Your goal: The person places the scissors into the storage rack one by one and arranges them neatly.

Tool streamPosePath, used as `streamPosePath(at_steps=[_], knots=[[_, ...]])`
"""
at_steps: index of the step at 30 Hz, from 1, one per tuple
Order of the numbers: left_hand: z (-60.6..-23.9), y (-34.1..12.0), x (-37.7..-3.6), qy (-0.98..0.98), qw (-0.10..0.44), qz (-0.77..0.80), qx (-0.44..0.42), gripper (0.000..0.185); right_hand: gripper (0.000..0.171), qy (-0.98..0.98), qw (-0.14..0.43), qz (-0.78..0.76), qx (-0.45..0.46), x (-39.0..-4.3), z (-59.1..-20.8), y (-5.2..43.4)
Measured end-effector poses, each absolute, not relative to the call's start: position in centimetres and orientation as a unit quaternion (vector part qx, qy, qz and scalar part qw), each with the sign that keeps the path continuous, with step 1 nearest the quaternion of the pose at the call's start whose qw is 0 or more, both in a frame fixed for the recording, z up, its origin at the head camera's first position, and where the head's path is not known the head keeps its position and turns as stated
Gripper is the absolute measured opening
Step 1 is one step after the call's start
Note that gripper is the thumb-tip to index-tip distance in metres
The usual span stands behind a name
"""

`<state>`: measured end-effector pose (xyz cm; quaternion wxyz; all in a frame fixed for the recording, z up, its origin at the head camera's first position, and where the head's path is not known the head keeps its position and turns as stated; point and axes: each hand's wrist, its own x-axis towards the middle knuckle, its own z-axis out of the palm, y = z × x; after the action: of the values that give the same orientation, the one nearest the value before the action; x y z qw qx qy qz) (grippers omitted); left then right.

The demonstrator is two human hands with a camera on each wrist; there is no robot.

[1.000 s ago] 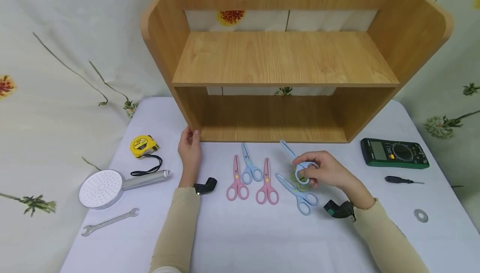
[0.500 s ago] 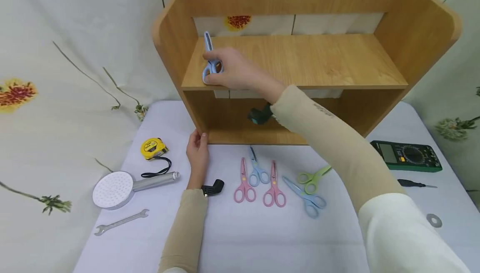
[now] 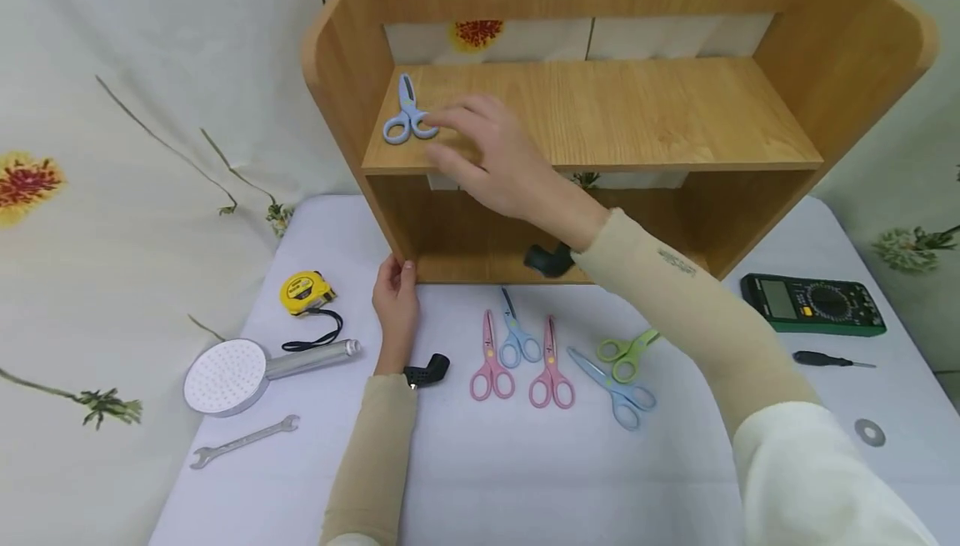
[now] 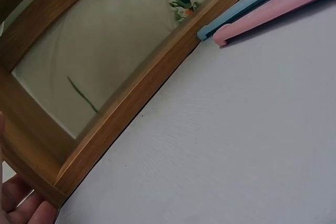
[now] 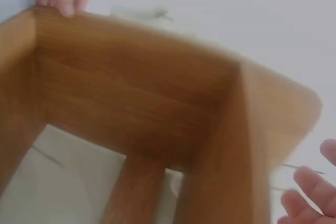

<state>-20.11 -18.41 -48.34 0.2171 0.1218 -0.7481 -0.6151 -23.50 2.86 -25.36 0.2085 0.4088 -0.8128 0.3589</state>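
Right hand (image 3: 498, 158) holds nothing: fingers apart, above the left part of the upper board. Shelf scissors (image 3: 408, 111), light blue, lie on that board just past its fingertips, blades pointing away from the person. Index fingertip overlaps 1 handle loop in head view; can't tell if it touches. Left hand (image 3: 397, 304) is clamped on the bottom left corner of the wooden shelf unit (image 3: 600, 104), thumb on the front edge. Hands well apart.

Left wrist view adds the left hand's fingers (image 4: 41, 213) against the outer side of that corner. Right wrist view is blurred: right fingers separated, left hand at the far corner, a bit of yellow tape measure (image 3: 304, 290) past it. Only head view covers the shelf scissors.

Tablecloth (image 3: 525, 479), right of left hand, in order: 1st pink scissors (image 3: 491, 356), blue scissors (image 3: 515, 328), 2nd pink scissors (image 3: 551, 358), lower blue scissors (image 3: 613, 383), green scissors (image 3: 634, 350), the last partly behind the right forearm.

Left of left hand: tape measure, shower head (image 3: 227, 375), wrench (image 3: 243, 442). Right of right forearm: multimeter (image 3: 817, 306), screwdriver (image 3: 817, 358), washer (image 3: 862, 428).
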Motion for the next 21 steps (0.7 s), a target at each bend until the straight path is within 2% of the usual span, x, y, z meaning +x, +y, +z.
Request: streamPosePath(at_steps=[2, 4, 6, 10, 13, 16, 21], knots=[[-48.3, -18.4, -20.1, -0.749, 0.219, -0.613, 0.123, 0.036, 0.030, -0.806, 0.228, 0.363, 0.408, -21.0, -27.4, 5.8], [-48.7, -18.7, -20.0, -0.751, 0.226, -0.608, 0.125, 0.035, 0.028, -0.837, 0.198, 0.343, 0.377, -18.4, -30.3, 8.6], [-48.6, -19.0, -19.8, -0.753, 0.236, -0.600, 0.129, 0.034, 0.031, -0.888, 0.115, 0.305, 0.323, -16.1, -33.6, 11.2], [-48.1, -19.5, -19.8, -0.753, 0.250, -0.594, 0.131, 0.032, 0.049, -0.955, -0.094, 0.215, 0.183, -12.8, -39.6, 15.4], [-47.9, -19.5, -19.8, -0.755, 0.250, -0.592, 0.133, 0.032, 0.055, -0.956, -0.178, 0.208, 0.107, -11.0, -42.4, 17.5], [-48.1, -19.4, -19.9, -0.756, 0.242, -0.592, 0.140, 0.033, 0.054, -0.953, -0.187, 0.226, 0.071, -9.8, -44.0, 18.7], [-48.7, -19.0, -19.8, -0.755, 0.226, -0.599, 0.142, 0.038, 0.046, -0.967, -0.132, 0.206, 0.071, -9.0, -45.0, 19.1]])
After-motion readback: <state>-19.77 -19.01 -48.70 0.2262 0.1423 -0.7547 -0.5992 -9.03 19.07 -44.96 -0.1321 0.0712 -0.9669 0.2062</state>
